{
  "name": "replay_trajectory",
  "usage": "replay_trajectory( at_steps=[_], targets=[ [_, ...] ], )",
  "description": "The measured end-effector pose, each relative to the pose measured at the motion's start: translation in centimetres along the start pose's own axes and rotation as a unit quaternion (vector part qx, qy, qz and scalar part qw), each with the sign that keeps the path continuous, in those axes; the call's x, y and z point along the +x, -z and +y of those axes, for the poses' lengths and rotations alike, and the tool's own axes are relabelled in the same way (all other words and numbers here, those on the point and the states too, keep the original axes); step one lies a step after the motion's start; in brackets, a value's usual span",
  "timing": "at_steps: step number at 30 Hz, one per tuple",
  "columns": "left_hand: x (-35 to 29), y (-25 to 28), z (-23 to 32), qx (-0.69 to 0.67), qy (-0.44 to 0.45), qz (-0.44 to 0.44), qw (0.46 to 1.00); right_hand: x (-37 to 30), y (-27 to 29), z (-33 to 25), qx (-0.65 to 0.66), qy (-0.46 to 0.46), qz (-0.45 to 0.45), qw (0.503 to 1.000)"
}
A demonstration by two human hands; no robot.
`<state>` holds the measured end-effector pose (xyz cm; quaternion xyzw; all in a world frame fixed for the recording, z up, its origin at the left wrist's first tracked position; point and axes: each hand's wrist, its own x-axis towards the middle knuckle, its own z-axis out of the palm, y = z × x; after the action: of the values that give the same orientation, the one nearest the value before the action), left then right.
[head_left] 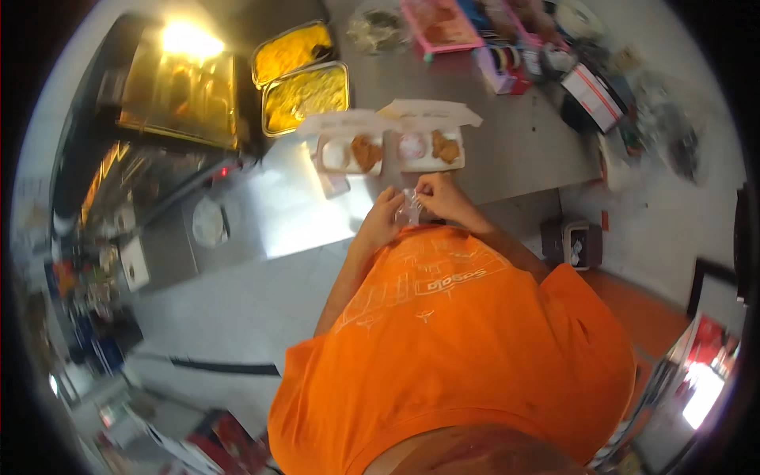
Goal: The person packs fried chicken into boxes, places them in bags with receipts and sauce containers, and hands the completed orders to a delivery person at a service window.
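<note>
Close to my body, at the table's front edge, a small clear plastic bag is stretched between my two hands. My left hand pinches its left side. On the opposite side, my right hand has its fingers closed on the bag too. Just beyond them, two paper food boxes stand with lids folded back. The left box contains a fried chicken piece beside a round white portion. In the right box lie another fried chicken piece and a pinkish-white wrapped bundle.
Two metal trays of yellow food sit beyond the left box, near a lit warming cabinet. Pink baskets line the far side. At right stands a white box with red stripes. A bin is below.
</note>
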<state>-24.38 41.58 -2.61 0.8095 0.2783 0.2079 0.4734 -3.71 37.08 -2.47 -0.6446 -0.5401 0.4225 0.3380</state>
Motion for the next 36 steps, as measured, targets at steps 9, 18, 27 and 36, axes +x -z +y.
replay_trajectory(
  at_steps=[9, 18, 27, 36],
  targets=[
    [4.6, -2.8, -0.9, -0.106, 0.18, 0.018, 0.978, -3.0, 9.5, -0.7, -0.037, -0.026, 0.325, 0.945],
    [22.6, -9.6, 2.3, -0.841, 0.143, -0.04, 0.521, -2.0, 22.3, 8.9, 0.422, -0.08, 0.127, 0.894],
    [37.0, -20.4, 10.7, -0.668, 0.203, 0.006, 0.716, 3.0, 43.3, 13.3, 0.468, -0.1, -0.106, 0.872],
    [38.1, -24.9, 9.8, -0.375, 0.376, 0.14, 0.836, 27.9, 81.0, 19.9, -0.279, -0.012, 0.365, 0.888]
  ],
)
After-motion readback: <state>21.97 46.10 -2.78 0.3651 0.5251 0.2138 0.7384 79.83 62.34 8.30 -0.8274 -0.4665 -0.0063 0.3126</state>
